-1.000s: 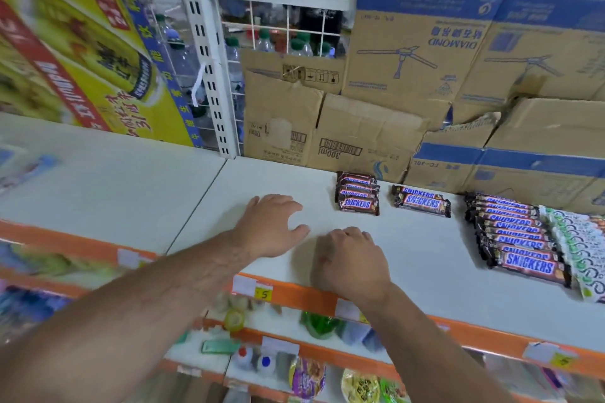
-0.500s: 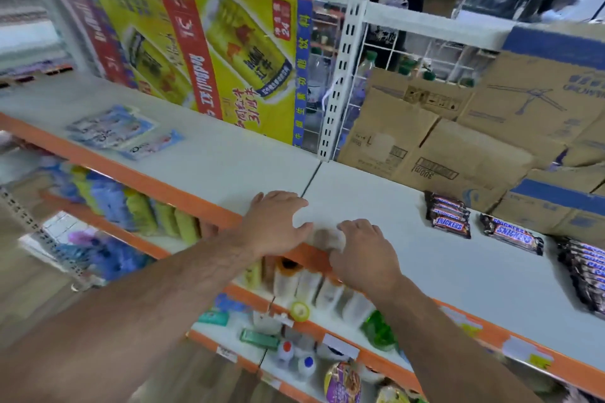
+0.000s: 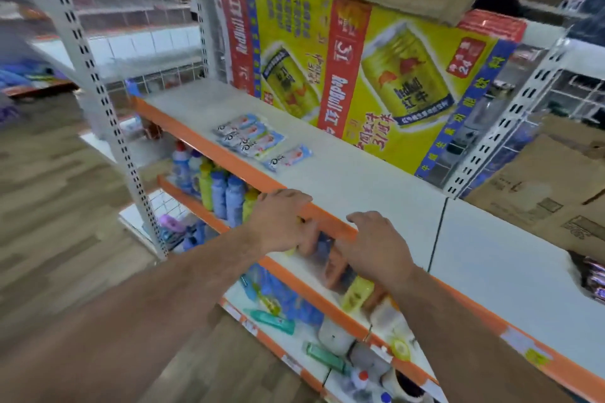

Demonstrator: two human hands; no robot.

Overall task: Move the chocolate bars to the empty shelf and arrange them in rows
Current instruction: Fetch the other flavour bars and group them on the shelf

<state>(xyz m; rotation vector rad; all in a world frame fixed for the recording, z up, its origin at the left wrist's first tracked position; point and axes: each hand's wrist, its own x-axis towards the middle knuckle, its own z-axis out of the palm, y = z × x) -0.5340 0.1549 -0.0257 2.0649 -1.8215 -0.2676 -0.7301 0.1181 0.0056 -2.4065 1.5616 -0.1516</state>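
The white shelf (image 3: 360, 173) crossed your view from upper left to lower right, and most of its top was bare, which is likely why it was chosen as the place for the rows. Behind it, top centre, a yellow Red Bull poster (image 3: 360, 75) stood as a backing, and brown cardboard boxes (image 3: 540, 193) were stacked at the right behind the next shelf panel. Under the orange front lip (image 3: 203, 147), cleaning bottles (image 3: 222, 193) filled the lower tier at centre left.

Your left hand (image 3: 281, 222) and right hand (image 3: 376, 244) sat side by side at centre frame on that lip. Both had loosely bent fingers spread apart and carried no bar, probably steadying you while you looked along the shelf.

The chocolate was in two places. Pale blue Dove bars (image 3: 255, 141) lay in a loose, overlapping group near the front edge, up and left of your hands, with one a little apart to the right. A few dark-wrapped bars (image 3: 594, 275) showed at the far right edge, their labels too blurred to read. Neither group was yet in neat rows.
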